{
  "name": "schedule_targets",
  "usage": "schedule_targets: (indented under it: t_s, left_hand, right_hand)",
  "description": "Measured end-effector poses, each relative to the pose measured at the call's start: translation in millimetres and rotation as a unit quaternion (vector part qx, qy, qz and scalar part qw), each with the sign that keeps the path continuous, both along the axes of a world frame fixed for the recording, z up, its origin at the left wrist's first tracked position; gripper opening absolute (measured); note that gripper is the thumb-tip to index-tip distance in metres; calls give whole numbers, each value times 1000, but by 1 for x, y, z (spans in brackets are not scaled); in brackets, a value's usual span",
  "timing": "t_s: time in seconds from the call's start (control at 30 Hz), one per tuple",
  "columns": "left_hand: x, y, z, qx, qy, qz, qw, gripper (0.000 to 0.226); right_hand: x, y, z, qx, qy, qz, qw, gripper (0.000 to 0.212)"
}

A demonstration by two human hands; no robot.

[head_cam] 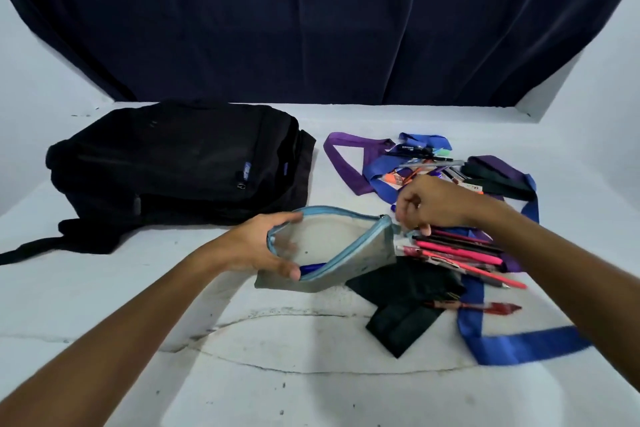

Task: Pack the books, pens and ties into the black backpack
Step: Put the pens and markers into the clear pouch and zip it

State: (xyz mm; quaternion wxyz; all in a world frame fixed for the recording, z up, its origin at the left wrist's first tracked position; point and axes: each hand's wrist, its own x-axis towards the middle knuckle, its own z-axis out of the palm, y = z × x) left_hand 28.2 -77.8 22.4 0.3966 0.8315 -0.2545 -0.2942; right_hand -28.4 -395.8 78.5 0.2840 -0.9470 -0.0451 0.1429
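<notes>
A grey pencil pouch (370,253) with a light-blue zipper lies open in the middle of the white table. My left hand (258,246) grips its open mouth, thumb and fingers round the rim, and a blue pen (311,268) shows inside. Fingers curled, my right hand (424,206) hovers over a bundle of pink and red pens (464,253) at the pouch's right end; whether it pinches one I cannot tell. The black backpack (173,166) lies flat at the left. Purple (343,166), blue (512,347) and black ties (408,302) are strewn on the right.
More pens and markers (426,163) lie in a heap at the back right among the ties. A red pen (481,307) lies alone near the black tie. A dark curtain (311,28) hangs behind the table. White walls flank both sides.
</notes>
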Motion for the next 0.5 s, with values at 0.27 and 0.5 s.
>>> schedule_targets:
  t_s: [0.27, 0.5]
  left_hand:
    - [-1, -17, 4, 5, -33, -31, 999, 144]
    - [-1, -22, 1, 9, -33, -36, 999, 143]
  right_hand:
    - [-29, -39, -44, -96, 64, -63, 991, 21]
    - [-35, -37, -63, -132, 40, -87, 987, 29]
